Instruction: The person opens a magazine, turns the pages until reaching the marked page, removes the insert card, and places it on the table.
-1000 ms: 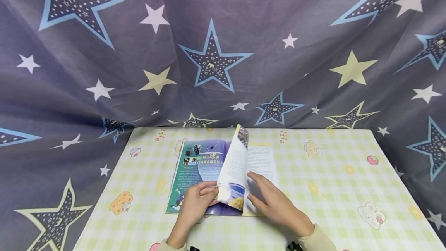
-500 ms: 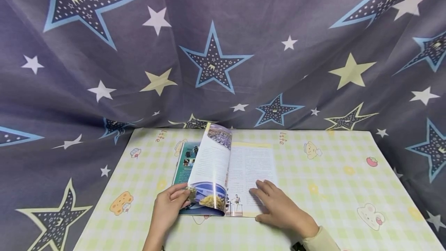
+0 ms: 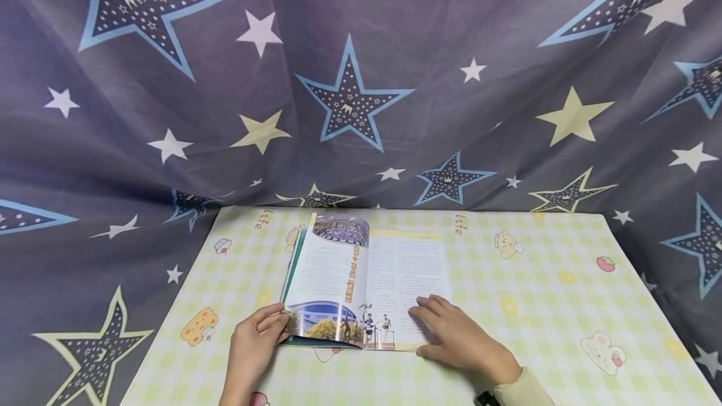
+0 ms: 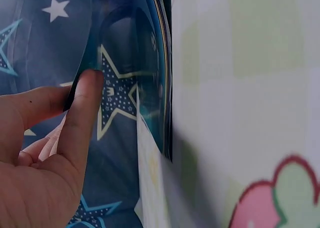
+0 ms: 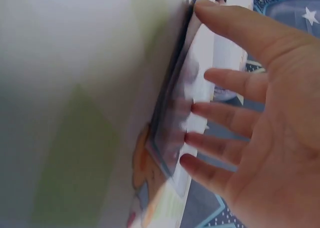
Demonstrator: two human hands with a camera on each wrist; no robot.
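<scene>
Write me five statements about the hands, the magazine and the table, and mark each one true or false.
1. The left hand pinches the outer edge of the left-hand page of the magazine. True.
2. The left-hand page carries text only. False: it also has pictures at its top and bottom.
3. The right hand is at the lower right corner of the right-hand page. True.
4. The right hand is clenched in a fist. False: its fingers are spread apart.
5. The magazine lies on a checked tablecloth. True.
</scene>
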